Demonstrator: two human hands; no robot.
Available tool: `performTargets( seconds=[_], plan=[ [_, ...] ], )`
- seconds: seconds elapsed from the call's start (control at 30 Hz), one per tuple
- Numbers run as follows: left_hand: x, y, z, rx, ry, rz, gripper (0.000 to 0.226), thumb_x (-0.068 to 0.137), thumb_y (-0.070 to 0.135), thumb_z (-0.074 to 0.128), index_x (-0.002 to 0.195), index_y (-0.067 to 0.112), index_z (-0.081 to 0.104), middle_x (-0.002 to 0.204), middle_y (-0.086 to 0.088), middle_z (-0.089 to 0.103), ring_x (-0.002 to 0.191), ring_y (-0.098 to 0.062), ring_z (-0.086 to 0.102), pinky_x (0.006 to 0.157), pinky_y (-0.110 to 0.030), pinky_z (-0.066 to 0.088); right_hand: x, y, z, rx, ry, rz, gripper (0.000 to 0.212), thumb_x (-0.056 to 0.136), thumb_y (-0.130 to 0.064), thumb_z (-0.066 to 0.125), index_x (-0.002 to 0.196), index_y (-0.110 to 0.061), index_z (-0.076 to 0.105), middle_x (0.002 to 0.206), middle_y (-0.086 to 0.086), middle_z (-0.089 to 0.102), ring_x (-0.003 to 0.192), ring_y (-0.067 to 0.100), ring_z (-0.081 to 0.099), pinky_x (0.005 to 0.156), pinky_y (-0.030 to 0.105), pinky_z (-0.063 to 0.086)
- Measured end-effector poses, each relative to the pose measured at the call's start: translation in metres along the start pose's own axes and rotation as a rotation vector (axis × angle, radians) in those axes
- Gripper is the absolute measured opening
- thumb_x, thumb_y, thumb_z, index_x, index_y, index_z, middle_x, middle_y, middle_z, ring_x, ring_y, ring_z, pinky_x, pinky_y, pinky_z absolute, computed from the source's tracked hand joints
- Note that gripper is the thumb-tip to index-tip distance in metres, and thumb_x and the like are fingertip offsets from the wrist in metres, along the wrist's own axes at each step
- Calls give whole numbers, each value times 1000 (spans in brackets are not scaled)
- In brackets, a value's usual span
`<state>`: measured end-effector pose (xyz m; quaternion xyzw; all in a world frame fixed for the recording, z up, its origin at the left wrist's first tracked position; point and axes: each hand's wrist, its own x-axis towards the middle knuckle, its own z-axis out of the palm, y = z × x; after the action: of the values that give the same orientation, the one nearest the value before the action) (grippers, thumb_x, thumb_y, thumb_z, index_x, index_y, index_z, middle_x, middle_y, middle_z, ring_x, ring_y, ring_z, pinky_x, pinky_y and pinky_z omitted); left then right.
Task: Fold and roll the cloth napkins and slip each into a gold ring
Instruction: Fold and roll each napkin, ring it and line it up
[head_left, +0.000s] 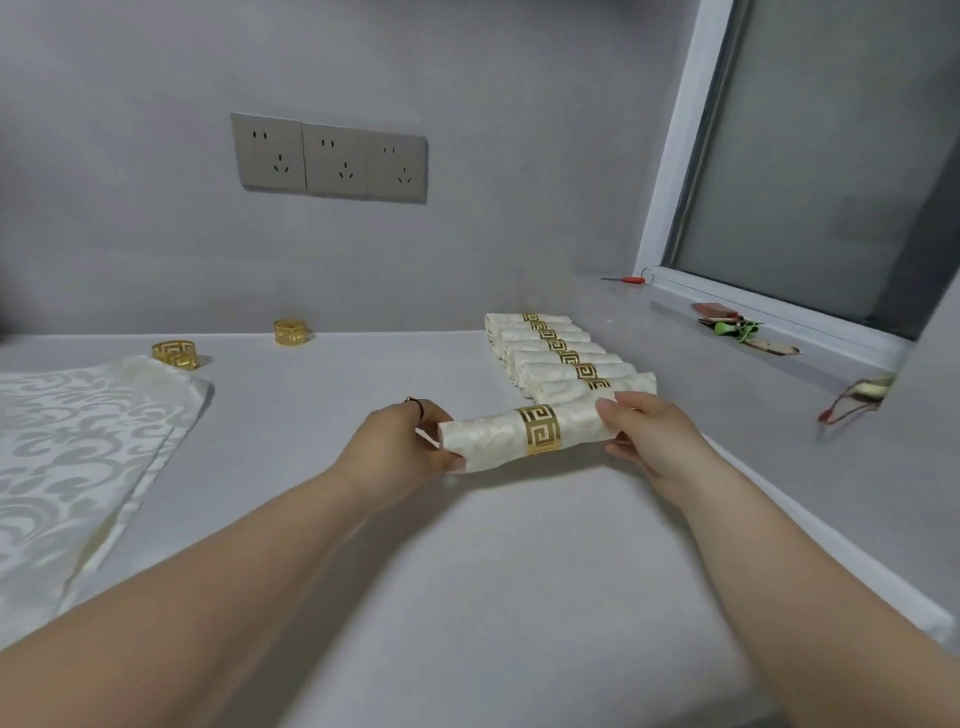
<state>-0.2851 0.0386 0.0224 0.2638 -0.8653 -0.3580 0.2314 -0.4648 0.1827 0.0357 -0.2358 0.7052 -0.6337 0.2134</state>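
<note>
Head view.
- Rolled napkin (483, 439): one, gold ring (540, 430) around its middle. The left hand (400, 441) grips its left end and the right hand (649, 436) grips its right end. It sits just in front of the finished rolls.
- Finished rolls (561, 358): six, ringed, in a row on the table (363, 545).
- Flat napkins (78, 441): far left.
- Near loose ring (176, 354): touching their corner.
- Far loose ring (291, 331): behind, apart.

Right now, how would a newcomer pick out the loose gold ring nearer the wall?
Find the triple wall socket. Below it, at the back edge of the table, stands a gold ring, on its own. The other loose ring lies further left, beside the flat napkins' corner.
</note>
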Motion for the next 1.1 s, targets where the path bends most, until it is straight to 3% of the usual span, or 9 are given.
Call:
performTargets(
  seconds=[0.23, 0.3, 0.4, 0.47, 0.57, 0.7, 0.83, 0.93, 1.1],
  plan=[
    [60, 31, 76, -72, -106, 19, 30, 75, 14, 73, 100, 15, 56, 94, 5, 57, 79, -12, 56, 63, -10, 40, 48, 25, -62, -63, 207, 14, 29, 92, -4, 47, 119, 6, 54, 101, 11, 58, 75, 15, 56, 62, 18, 47],
    [71, 31, 88, -63, -95, 2, 35, 76, 15, 73, 108, 12, 57, 97, 3, 58, 83, -12, 56, 67, -17, 40, 57, 32, -68, -124, 272, 23, 28, 91, -1, 45, 113, 15, 54, 104, 24, 62, 85, 28, 62, 74, 26, 54],
    [84, 30, 98, -66, -55, -45, 40, 76, 17, 73, 112, 10, 57, 101, 1, 59, 90, -13, 55, 76, -16, 36, 72, 37, -70, -190, 334, 2, 30, 89, 1, 45, 114, 16, 51, 119, 32, 55, 107, 41, 55, 96, 41, 44],
    [88, 30, 101, -80, -40, -56, 42, 76, 19, 73, 114, 11, 56, 101, 2, 57, 91, -12, 54, 75, -15, 35, 74, 39, -67, -260, 304, -37, 32, 88, 1, 44, 117, 2, 56, 117, 21, 60, 96, 26, 55, 84, 28, 42],
    [89, 30, 106, -117, -21, -44, 49, 79, 28, 70, 123, 15, 52, 106, 8, 53, 92, -10, 54, 74, -14, 35, 68, 36, -63, -323, 238, -82, 31, 88, 3, 38, 111, 1, 58, 113, 22, 61, 91, 23, 53, 77, 29, 40],
    [91, 29, 109, -178, 40, -29, 45, 83, 34, 64, 125, 20, 53, 99, 4, 59, 84, -8, 57, 65, -6, 40, 65, 35, -62, -381, 210, -161, 32, 92, 1, 35, 121, 11, 47, 121, 22, 55, 118, 37, 47, 91, 34, 40],
    [100, 26, 112, -59, 44, -23, 32, 86, 28, 62, 116, 20, 60, 99, 2, 60, 92, -12, 56, 77, -17, 38, 78, 52, -65, -636, 108, -216, 48, 95, -6, 35, 142, -14, 32, 148, 3, 30, 139, 22, 24, 110, 26, 22],
    [105, 25, 114, 35, 33, -11, 31, 87, 26, 60, 117, 21, 60, 110, 3, 60, 104, -15, 56, 84, -19, 38, 84, 58, -66, -802, 71, -152, 50, 99, -12, 30, 147, -18, 18, 156, 0, 6, 143, 19, 7, 114, 27, 10],
    [102, 28, 113, 110, 34, -8, 49, 86, 34, 60, 132, 22, 47, 128, 1, 54, 117, -16, 50, 94, -25, 37, 82, 59, -64, -876, 62, -156, 52, 99, -21, 32, 147, -18, 12, 157, 1, 2, 143, 20, 3, 114, 29, 10]
  ],
)
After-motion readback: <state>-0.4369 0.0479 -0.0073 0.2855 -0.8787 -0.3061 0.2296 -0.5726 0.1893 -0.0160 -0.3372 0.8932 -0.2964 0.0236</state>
